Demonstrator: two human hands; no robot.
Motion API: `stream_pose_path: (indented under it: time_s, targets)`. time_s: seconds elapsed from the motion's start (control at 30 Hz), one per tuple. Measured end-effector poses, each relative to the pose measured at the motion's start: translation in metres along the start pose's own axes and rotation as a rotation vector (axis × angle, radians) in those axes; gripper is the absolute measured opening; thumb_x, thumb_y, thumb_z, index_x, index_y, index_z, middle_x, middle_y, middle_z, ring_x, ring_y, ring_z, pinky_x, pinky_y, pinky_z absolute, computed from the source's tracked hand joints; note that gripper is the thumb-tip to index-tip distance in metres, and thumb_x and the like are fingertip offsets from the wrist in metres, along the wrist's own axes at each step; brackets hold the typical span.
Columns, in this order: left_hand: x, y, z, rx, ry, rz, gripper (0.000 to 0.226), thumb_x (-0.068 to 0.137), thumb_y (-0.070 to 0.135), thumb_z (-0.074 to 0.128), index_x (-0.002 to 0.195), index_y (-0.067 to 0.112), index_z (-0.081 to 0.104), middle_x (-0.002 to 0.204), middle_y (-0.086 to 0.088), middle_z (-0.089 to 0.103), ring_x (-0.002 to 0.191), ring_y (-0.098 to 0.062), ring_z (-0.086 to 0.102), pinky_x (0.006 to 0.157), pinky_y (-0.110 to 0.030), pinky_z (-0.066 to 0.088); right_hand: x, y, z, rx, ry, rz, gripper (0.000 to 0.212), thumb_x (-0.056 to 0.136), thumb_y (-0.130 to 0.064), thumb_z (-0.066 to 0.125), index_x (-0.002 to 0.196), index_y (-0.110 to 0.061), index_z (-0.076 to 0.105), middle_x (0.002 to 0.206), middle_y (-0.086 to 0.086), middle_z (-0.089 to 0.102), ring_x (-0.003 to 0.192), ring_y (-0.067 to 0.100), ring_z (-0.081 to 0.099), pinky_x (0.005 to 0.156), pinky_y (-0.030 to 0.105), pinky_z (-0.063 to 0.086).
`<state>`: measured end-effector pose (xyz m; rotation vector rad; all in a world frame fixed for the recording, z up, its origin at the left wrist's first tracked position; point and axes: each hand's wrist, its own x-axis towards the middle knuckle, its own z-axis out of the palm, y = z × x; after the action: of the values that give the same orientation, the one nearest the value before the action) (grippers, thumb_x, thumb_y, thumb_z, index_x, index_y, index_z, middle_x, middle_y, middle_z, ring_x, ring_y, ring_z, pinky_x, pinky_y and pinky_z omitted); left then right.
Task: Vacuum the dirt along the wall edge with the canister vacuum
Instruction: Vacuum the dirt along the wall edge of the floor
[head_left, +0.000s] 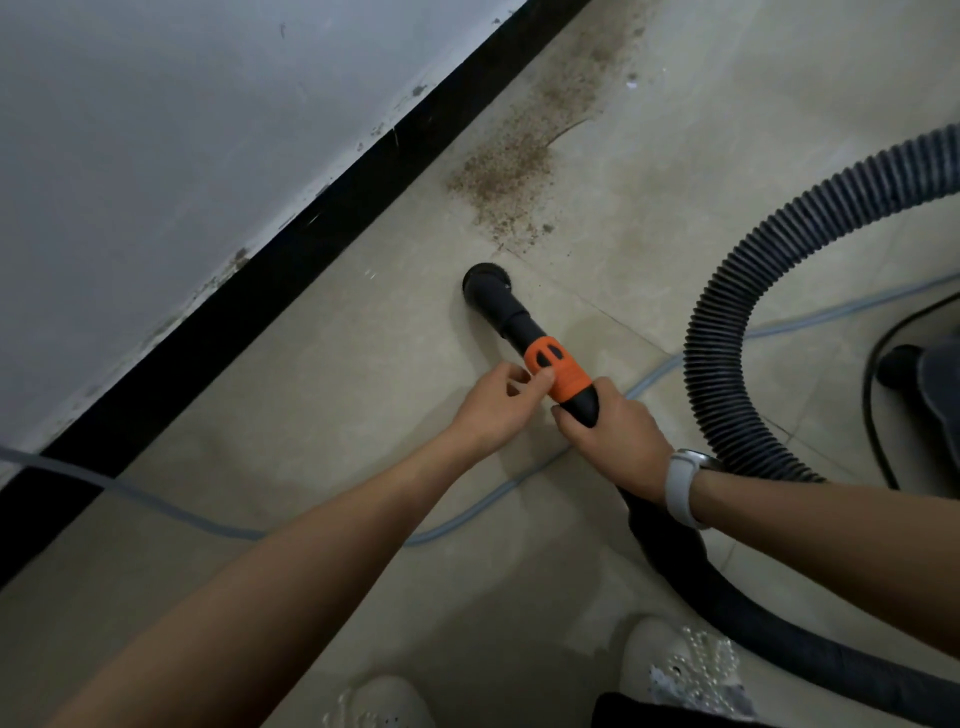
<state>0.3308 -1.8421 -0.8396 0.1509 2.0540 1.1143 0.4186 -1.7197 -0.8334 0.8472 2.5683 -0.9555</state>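
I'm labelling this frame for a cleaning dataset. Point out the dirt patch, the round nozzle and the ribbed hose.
dirt patch (506, 179): head view, its dense middle.
round nozzle (480, 283): head view, its black rim.
ribbed hose (719, 358): head view, its upright stretch.

Dim, flat indoor light, bluish cast on the wall (156, 130). Soft shadows under my forearms. Edges bow from the wide lens; bottom corners slightly blurred.
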Motion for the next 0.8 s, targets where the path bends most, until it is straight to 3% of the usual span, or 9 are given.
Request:
stream_pose_path:
  time_s: [0.1, 0.17, 0.23, 0.37, 0.5, 0.67, 0.8]
  targets:
    - [0.004, -0.019, -0.015, 0.427, 0.1, -0.011, 0.054, 0.091, 0.047, 0.052, 0.134, 0.016, 0.044, 0.135, -0.009, 0.043, 0.124, -0.026, 0.044, 0.102, -0.038, 0.039, 0.008, 0.0, -0.008, 0.063, 0.048, 0.053, 0.031, 0.084, -0.046, 0.058, 0.091, -0.019, 0.044, 0.07, 0.004, 0.057, 0.062, 0.028, 0.059, 0.057, 0.036, 0.049]
    - [0.003, -0.039, -0.031, 0.703, 0.11, -0.062, 0.066, 0.09, 0.047, 0.054, 0.145, 0.021, 0.027, 0.149, -0.009, 0.026, 0.135, -0.03, 0.027, 0.107, -0.044, 0.031, 0.011, -0.003, -0.009, 0.095, 0.051, 0.058, 0.031, 0.084, -0.046, 0.058, 0.091, -0.019, 0.045, 0.072, 0.007, 0.06, 0.061, 0.031, 0.061, 0.062, 0.042, 0.055]
    - [0.001, -0.059, -0.047, 0.836, 0.059, -0.148, 0.08, 0.088, 0.048, 0.057, 0.15, 0.026, 0.01, 0.157, -0.01, 0.005, 0.143, -0.033, 0.009, 0.111, -0.05, 0.023, 0.012, -0.008, -0.006, 0.11, 0.02, 0.04, 0.031, 0.083, -0.046, 0.058, 0.091, -0.019, 0.045, 0.074, 0.009, 0.061, 0.062, 0.032, 0.062, 0.064, 0.044, 0.055]
    - [0.0, -0.083, -0.064, 0.942, -0.025, -0.222, 0.098, 0.085, 0.049, 0.062, 0.149, 0.032, -0.01, 0.157, -0.008, -0.02, 0.144, -0.035, -0.012, 0.112, -0.059, 0.013, 0.008, -0.013, 0.003, 0.125, -0.077, -0.019, 0.028, 0.084, -0.046, 0.058, 0.087, -0.023, 0.043, 0.073, 0.005, 0.06, 0.058, 0.026, 0.061, 0.061, 0.041, 0.056]
    - [0.0, -0.083, -0.065, 0.93, -0.041, -0.211, 0.101, 0.084, 0.045, 0.066, 0.15, 0.031, -0.01, 0.156, -0.009, -0.023, 0.143, -0.037, -0.015, 0.113, -0.058, 0.013, 0.02, -0.018, -0.009, 0.162, -0.037, 0.029, 0.032, 0.085, -0.044, 0.059, 0.093, -0.016, 0.047, 0.079, 0.012, 0.062, 0.063, 0.033, 0.062, 0.063, 0.042, 0.055]
    - [0.001, -0.074, -0.063, 0.963, -0.042, -0.232, 0.102, 0.083, 0.042, 0.068, 0.15, 0.029, -0.008, 0.156, -0.012, -0.02, 0.143, -0.04, -0.011, 0.113, -0.057, 0.014, 0.04, -0.041, -0.016, 0.289, -0.022, 0.058, 0.027, 0.087, -0.038, 0.058, 0.088, -0.013, 0.047, 0.071, 0.009, 0.059, 0.044, 0.024, 0.057, 0.043, 0.026, 0.046]
    - [0.0, -0.069, -0.063, 0.989, -0.054, -0.232, 0.098, 0.085, 0.04, 0.066, 0.15, 0.028, -0.007, 0.156, -0.013, -0.018, 0.143, -0.04, -0.009, 0.113, -0.057, 0.017, 0.025, -0.028, -0.01, 0.233, -0.051, 0.071, 0.026, 0.086, -0.038, 0.058, 0.088, -0.016, 0.046, 0.073, 0.008, 0.059, 0.049, 0.025, 0.059, 0.046, 0.027, 0.047]
